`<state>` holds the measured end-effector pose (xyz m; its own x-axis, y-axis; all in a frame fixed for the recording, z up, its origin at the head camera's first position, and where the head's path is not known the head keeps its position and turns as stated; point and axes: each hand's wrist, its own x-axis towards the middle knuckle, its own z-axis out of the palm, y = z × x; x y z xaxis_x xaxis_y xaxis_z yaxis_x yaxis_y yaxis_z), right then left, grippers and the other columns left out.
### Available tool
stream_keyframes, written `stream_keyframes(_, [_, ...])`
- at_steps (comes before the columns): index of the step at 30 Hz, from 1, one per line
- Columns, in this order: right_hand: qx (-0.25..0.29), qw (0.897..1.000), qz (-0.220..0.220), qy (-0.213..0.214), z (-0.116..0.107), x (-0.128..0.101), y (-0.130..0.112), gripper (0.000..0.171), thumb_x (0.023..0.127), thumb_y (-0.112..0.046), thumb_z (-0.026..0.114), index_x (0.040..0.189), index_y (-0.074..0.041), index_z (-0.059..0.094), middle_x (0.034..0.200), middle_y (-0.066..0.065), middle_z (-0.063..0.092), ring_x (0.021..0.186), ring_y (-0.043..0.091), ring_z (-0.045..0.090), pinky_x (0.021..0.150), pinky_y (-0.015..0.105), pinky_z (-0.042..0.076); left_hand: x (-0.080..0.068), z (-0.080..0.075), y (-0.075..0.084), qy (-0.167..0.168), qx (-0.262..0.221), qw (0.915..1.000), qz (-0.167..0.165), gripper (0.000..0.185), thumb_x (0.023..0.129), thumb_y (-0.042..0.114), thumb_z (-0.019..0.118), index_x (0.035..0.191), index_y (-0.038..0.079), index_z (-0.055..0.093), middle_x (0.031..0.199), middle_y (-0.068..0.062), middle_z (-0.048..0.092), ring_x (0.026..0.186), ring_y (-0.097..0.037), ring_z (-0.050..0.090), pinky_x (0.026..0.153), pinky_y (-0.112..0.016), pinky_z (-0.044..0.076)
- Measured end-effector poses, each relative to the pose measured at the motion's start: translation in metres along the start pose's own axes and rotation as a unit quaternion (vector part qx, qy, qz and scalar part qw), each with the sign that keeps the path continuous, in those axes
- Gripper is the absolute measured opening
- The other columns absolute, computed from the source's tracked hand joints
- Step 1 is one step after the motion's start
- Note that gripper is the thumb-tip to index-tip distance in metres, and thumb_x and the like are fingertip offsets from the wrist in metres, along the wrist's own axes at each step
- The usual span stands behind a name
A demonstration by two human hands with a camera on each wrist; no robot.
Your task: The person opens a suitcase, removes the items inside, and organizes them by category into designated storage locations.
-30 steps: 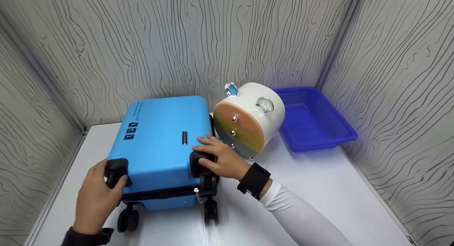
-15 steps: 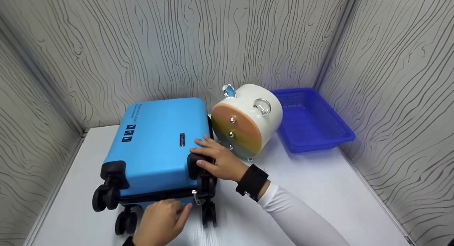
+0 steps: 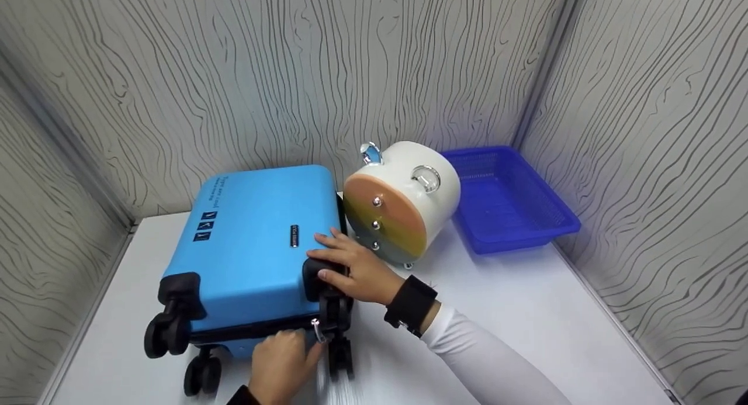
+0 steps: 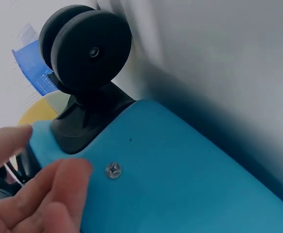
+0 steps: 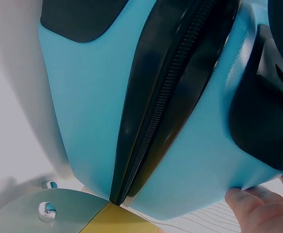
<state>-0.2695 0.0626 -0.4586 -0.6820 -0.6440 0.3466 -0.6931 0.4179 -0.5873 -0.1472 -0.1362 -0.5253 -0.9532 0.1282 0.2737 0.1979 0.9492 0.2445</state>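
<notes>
A blue hard-shell suitcase [image 3: 257,241] lies flat on the white table [image 3: 526,311], its black wheels [image 3: 160,335] toward me. My right hand [image 3: 356,270] rests on its near right corner, fingers on the top shell and thumb on the black wheel mount [image 3: 318,273]. My left hand [image 3: 283,364] is at the front edge, fingertips at the silver zipper pull [image 3: 317,330]. In the left wrist view my fingers [image 4: 49,194] lie loosely apart beside the shell [image 4: 190,184], below a wheel [image 4: 90,48]. The right wrist view shows the shut zipper [image 5: 166,107] and one fingertip [image 5: 251,208].
A round white case [image 3: 403,200] with an orange-yellow face and metal studs lies just right of the suitcase, close to my right hand. A blue plastic basket [image 3: 543,229] stands in the back right corner. Patterned walls close in three sides.
My left hand let go of the near left wheel mount and moved right along the front edge to the zipper pull. The right hand stayed on the corner.
</notes>
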Motion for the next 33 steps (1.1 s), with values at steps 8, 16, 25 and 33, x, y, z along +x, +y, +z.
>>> stream_keyframes(8, [0.005, 1.000, -0.005, 0.006, 0.000, -0.001, 0.003, 0.043, 0.109, -0.029, 0.064, 0.151, -0.017, 0.067, 0.170, 0.010, 0.048, 0.166, 0.039, 0.029, 0.131, 0.067, 0.026, -0.003, 0.013, 0.000, 0.070, 0.034, 0.9964, 0.033, 0.051, 0.082, 0.043, 0.091, 0.059, 0.014, 0.056, 0.055, -0.003, 0.060, 0.046, -0.021, 0.058, 0.042, -0.039, 0.045])
stream_keyframes(16, [0.020, 1.000, -0.004, 0.003, 0.003, -0.001, 0.003, 0.043, 0.109, -0.027, 0.065, 0.151, -0.016, 0.067, 0.171, 0.010, 0.047, 0.166, 0.039, 0.027, 0.132, 0.064, 0.025, -0.007, 0.022, -0.002, 0.088, 0.044, 0.9946, 0.034, 0.035, 0.085, 0.024, 0.084, 0.064, 0.010, 0.060, 0.057, -0.005, 0.061, 0.047, -0.024, 0.061, 0.042, -0.040, 0.048])
stream_keyframes(25, [0.018, 1.000, -0.005, 0.003, 0.004, 0.000, 0.002, 0.043, 0.109, -0.027, 0.066, 0.150, -0.016, 0.067, 0.170, 0.011, 0.047, 0.166, 0.039, 0.028, 0.132, 0.064, 0.026, -0.009, 0.018, -0.007, 0.065, 0.052, 0.9965, 0.003, 0.044, 0.093, 0.037, 0.082, 0.065, 0.010, 0.061, 0.055, -0.005, 0.059, 0.047, -0.024, 0.060, 0.043, -0.042, 0.048])
stream_keyframes(33, [0.017, 1.000, -0.006, 0.009, 0.004, 0.000, 0.004, 0.043, 0.108, -0.026, 0.066, 0.149, -0.015, 0.067, 0.169, 0.012, 0.048, 0.166, 0.040, 0.028, 0.131, 0.064, 0.027, -0.011, 0.012, -0.010, 0.076, 0.013, 0.9970, -0.011, 0.051, 0.090, 0.046, 0.084, 0.062, 0.013, 0.058, 0.055, -0.006, 0.059, 0.047, -0.027, 0.059, 0.044, -0.043, 0.045])
